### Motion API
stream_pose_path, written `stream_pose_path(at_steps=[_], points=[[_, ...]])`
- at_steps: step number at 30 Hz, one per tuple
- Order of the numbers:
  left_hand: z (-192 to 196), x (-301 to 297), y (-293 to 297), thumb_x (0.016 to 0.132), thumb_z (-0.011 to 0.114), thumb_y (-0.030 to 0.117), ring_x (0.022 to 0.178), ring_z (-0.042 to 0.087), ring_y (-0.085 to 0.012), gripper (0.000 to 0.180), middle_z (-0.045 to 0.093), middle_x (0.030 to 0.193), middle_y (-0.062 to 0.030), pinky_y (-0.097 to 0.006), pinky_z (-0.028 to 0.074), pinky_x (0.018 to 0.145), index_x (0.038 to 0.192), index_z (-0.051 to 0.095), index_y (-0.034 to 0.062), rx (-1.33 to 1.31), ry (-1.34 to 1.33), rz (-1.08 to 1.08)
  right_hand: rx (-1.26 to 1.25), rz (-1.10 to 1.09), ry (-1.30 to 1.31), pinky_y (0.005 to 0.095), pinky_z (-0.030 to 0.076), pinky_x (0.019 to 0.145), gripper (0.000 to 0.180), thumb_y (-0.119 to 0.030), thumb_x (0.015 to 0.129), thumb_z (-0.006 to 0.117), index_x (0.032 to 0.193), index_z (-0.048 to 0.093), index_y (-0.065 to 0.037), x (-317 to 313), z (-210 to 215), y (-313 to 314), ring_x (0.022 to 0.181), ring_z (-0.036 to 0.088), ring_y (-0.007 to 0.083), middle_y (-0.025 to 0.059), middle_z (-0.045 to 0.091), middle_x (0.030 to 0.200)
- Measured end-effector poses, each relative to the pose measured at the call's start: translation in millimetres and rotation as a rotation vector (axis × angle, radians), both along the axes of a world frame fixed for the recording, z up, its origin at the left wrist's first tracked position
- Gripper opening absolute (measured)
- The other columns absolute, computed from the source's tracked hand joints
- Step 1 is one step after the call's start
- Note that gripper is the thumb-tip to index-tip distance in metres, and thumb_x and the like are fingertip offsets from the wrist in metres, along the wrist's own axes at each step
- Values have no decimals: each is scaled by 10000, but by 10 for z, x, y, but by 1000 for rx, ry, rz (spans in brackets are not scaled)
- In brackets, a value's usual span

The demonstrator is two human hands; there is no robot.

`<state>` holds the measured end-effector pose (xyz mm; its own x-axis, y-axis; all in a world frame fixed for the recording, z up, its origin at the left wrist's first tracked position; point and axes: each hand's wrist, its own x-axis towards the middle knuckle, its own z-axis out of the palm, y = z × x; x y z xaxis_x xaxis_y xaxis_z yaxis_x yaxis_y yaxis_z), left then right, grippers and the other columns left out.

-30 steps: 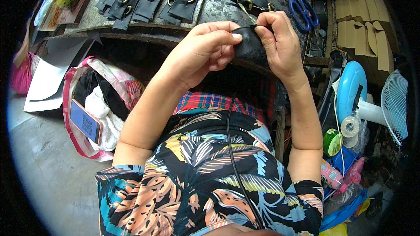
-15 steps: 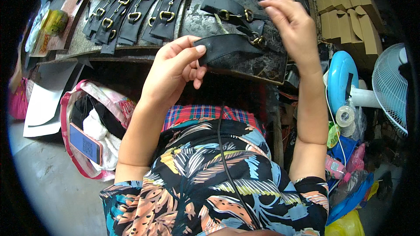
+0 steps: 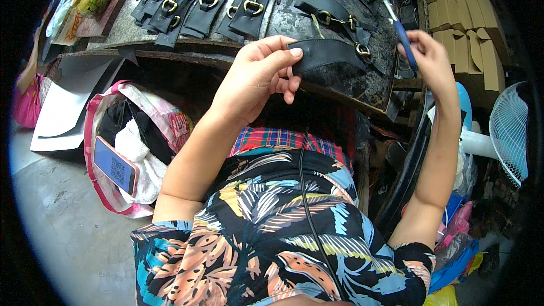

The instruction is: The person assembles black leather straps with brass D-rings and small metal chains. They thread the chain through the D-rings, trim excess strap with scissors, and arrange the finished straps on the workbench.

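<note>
My left hand (image 3: 262, 76) pinches the end of a black leather strap piece (image 3: 330, 56) between thumb and fingers, at the near edge of the worktable. That piece joins a brass-coloured ring (image 3: 362, 50), which sits close to another black strap (image 3: 314, 7) with brass fittings. Off the table's right side, my right hand (image 3: 429, 59) is closed round the blue handle of a pair of scissors (image 3: 403, 39). Their pale blades point up and away to the left, over the tabletop's far right. Part of the handle is hidden behind the fingers.
Several black straps with brass horsebit fittings (image 3: 209, 1) lie in a row on the worktable's left. Folded cardboard pieces (image 3: 467, 48) fill a box at the right, with a white fan (image 3: 510, 130) below. A pink-edged bag (image 3: 127, 153) holds a phone at lower left.
My right hand has moved right, away from the straps, and now holds the scissors. My left hand still pinches the strap. The whole view has shifted a little.
</note>
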<state>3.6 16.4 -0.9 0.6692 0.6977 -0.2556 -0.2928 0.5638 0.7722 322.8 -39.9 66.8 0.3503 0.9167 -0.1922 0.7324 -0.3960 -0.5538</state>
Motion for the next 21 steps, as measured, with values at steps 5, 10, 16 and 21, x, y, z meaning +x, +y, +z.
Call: stream_pose_path(at_steps=[5,10,16,21], points=[[13,-3,-13,998,654,149,582,629,-90,173,617,739,-22,-229,548,490,1062,643,-11,-8,-13,13,47,74,801,260,531,697,297,-132,864,779,1072,594,-28,-674,-100,-987,756,651,110,25,638,835],[31,-11,-45,1001,657,160,606,622,-81,190,602,750,-8,-227,539,501,1074,648,-15,86,63,42,-230,140,1028,240,490,647,248,-154,904,721,1052,594,-1,-979,-263,-1303,695,612,88,19,638,792],[21,6,-93,1011,652,157,629,602,-66,216,606,757,0,-223,526,519,1106,661,-37,266,131,92,-217,142,1039,229,485,630,178,-117,929,683,1028,600,4,-1012,-305,-1299,664,612,82,25,637,761],[16,-7,-134,987,696,136,620,617,-74,245,659,812,-28,-232,532,520,1160,681,-37,548,322,136,-218,127,1030,217,468,601,395,-361,905,711,1008,599,4,-1043,-305,-1289,634,604,80,22,621,742]])
